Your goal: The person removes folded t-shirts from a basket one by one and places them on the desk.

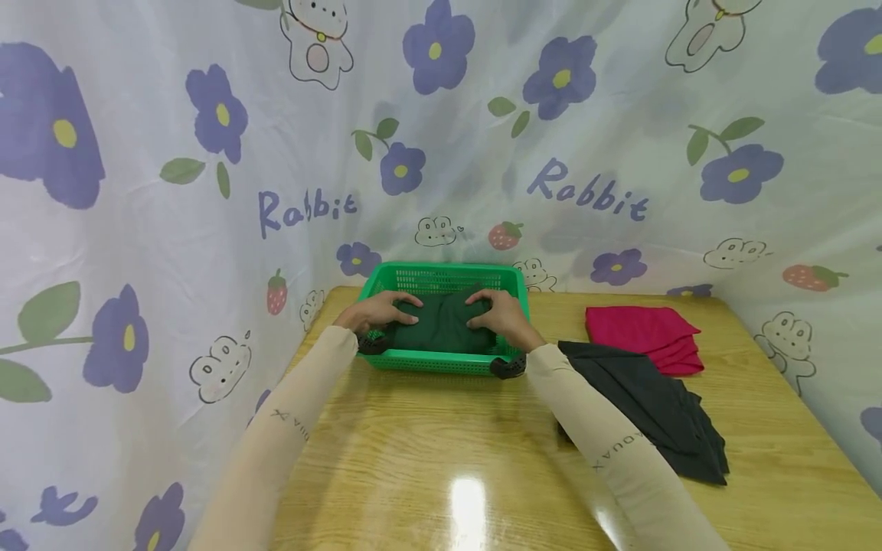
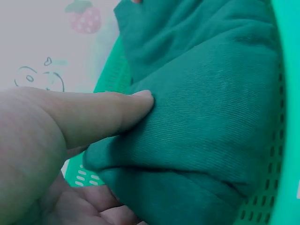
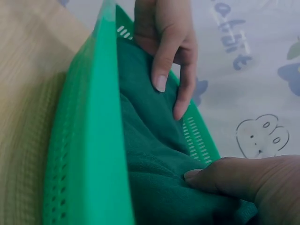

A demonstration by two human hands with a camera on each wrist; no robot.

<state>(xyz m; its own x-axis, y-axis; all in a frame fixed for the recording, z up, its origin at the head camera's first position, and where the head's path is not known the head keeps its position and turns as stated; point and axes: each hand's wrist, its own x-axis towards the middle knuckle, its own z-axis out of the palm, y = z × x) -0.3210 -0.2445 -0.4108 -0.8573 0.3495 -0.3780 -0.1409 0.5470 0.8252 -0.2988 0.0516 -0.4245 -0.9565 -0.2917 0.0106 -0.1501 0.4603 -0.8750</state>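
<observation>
A folded dark green cloth (image 1: pixel 441 325) lies inside a green plastic basket (image 1: pixel 441 363). My left hand (image 1: pixel 382 308) grips its left end; in the left wrist view the thumb presses on top of the cloth (image 2: pixel 201 108) and the fingers go underneath. On the right end, my right hand (image 1: pixel 501 315) holds the cloth between thumb and fingers. In the right wrist view the right thumb lies on the cloth (image 3: pixel 154 173), while the other right fingers are largely hidden. Soft wrinkles run across the cloth between both hands.
The basket stands at the back of a wooden table (image 1: pixel 406 444), close to a patterned curtain (image 1: pixel 468 153). To its right lie a folded red cloth (image 1: pixel 637 329) and a black cloth (image 1: pixel 641 405), partly behind my right sleeve (image 1: pixel 606 436).
</observation>
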